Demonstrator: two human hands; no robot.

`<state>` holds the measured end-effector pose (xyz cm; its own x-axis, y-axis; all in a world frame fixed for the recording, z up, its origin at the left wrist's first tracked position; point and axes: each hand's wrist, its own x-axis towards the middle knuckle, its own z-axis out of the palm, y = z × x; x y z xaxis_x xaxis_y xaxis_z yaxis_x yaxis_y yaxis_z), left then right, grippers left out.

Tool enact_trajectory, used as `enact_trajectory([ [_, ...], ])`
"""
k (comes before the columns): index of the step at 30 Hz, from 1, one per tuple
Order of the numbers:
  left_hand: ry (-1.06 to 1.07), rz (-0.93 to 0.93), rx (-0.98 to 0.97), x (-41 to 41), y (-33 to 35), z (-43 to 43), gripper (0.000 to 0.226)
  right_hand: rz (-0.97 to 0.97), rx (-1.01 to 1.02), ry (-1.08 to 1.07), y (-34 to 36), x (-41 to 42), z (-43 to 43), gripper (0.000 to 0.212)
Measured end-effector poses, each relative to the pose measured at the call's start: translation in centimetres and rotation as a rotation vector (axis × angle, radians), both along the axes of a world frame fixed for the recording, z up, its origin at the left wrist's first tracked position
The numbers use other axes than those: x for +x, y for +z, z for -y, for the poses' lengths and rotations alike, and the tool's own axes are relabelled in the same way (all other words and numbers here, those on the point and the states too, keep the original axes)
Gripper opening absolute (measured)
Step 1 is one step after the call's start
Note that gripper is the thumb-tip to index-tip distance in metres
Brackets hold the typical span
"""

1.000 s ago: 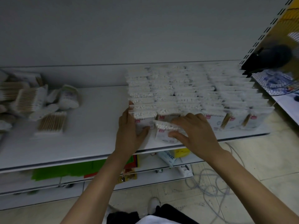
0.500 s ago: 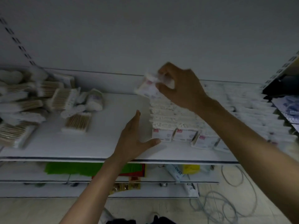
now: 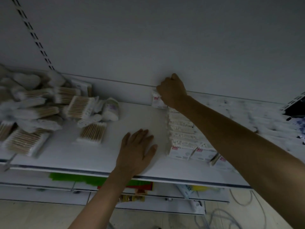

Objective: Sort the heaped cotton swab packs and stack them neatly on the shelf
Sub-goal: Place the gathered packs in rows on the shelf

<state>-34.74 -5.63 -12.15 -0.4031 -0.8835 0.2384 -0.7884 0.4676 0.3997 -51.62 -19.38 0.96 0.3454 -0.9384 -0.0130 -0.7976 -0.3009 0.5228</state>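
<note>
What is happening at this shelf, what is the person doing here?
A person is tidying cotton swab packs on a shelf. The right hand grips one white pack at the back end of the neat row. The left hand lies flat and open on the shelf beside that row. A loose heap of packs lies at the left.
</note>
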Motion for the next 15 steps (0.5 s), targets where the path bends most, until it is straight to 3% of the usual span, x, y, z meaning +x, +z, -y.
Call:
enact_trajectory([
  [4, 0.004, -0.012, -0.023, 0.1, -0.5, 0.2, 0.066, -0.063, 0.03, -0.004, 0.6, 0.5, 0.0, 0.006],
  [7, 0.011, -0.033, -0.05, 0.1, -0.8, 0.5, 0.052, -0.027, 0.033, -0.032, 1.6, 1.0, -0.7, 0.022],
  [12, 0.02, 0.0, -0.069, 0.0, -0.7, 0.6, 0.043, 0.298, -0.086, -0.055, 1.5, 0.3, -5.0, 0.034],
  [15, 0.005, 0.027, 0.04, 0.0, -0.2, 0.4, 0.05, 0.517, -0.098, -0.066, 0.7, -0.3, -8.7, 0.038],
])
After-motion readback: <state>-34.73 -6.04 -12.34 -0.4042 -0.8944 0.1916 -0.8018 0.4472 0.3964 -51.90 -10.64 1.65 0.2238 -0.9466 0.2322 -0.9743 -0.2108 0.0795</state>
